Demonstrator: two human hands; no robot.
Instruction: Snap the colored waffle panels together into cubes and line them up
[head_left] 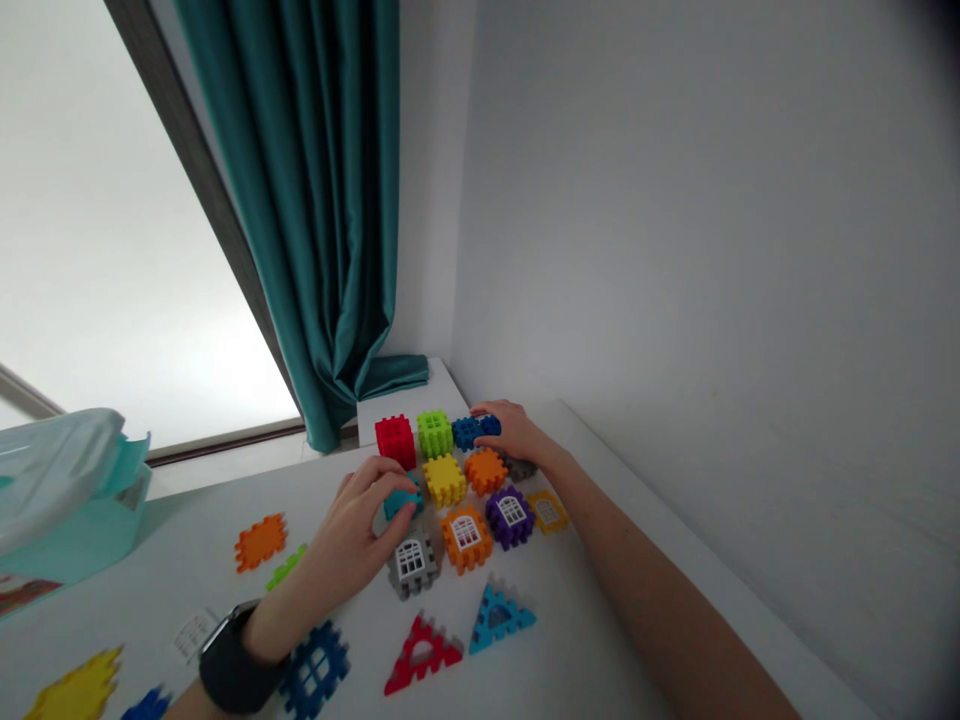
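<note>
Hanging by the window, a teal satin curtain [315, 200] falls behind the white bench [577, 640], where a translucent aqua plastic tub [64, 500] sits at the left and a grid of notched, waffle-textured plastic blocks [485, 471] lies ahead. The left hand [352, 530], a black watch [234, 660] at its wrist, curls its fingers [394, 478] closed around a small teal plastic piece [401, 500] at the grid's left edge. The right hand [514, 432] lies open, its fingers [487, 410] extended onto a notched blue plastic block [466, 433] at the far edge.
</note>
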